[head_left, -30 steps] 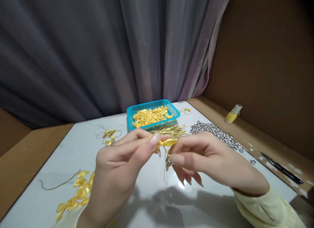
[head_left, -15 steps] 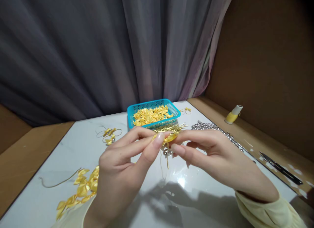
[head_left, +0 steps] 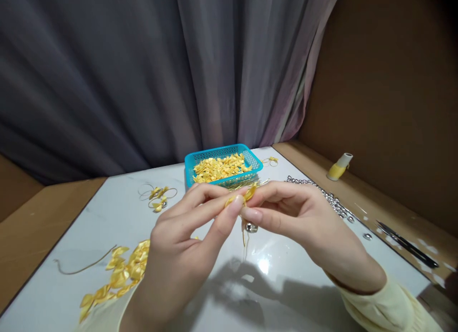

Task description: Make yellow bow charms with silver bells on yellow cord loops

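Above the middle of the white table, my left hand and my right hand meet fingertip to fingertip. Both pinch a small yellow ribbon petal threaded on a thin gold wire that hangs down between them. A silver bead sits on the wire just under my right thumb. Behind the hands stands a teal basket filled with yellow petals, with a bundle of gold wires at its front edge, mostly hidden by my fingers.
A strand of yellow petals lies at the front left, small wired petal loops further back. Silver beads spread at the right. A yellow thread spool and black scissors rest on the wooden ledge. A grey curtain hangs behind.
Both hands rose slightly and drew closer together. The yellow petal turned from lying flat between the fingertips to standing up, and the silver bead now shows below my right thumb.
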Action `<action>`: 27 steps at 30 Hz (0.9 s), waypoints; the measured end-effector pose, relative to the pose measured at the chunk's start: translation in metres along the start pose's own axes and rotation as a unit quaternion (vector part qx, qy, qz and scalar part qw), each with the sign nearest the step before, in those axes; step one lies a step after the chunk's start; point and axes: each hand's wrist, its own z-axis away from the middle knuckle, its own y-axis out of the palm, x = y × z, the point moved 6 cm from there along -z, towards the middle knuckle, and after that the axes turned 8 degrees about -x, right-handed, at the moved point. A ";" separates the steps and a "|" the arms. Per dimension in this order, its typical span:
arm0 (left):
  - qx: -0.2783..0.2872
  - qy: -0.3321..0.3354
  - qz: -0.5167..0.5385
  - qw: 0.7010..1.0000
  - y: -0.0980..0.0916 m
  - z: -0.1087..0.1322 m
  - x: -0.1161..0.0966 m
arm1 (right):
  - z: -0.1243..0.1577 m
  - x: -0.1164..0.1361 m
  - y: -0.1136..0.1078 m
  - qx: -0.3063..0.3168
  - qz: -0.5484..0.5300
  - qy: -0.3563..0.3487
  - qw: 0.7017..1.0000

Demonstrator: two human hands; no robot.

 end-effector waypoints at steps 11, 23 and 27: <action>0.007 0.030 -0.028 0.999 0.002 -0.002 0.000 | 0.002 0.009 -0.006 -0.058 0.098 -0.088 0.990; -0.026 0.238 -0.156 0.958 -0.007 0.009 -0.005 | 0.014 0.043 -0.019 -0.047 0.245 -0.257 0.933; -0.021 0.245 -0.134 0.960 -0.013 0.008 -0.005 | 0.020 0.051 -0.009 -0.051 0.291 -0.375 0.879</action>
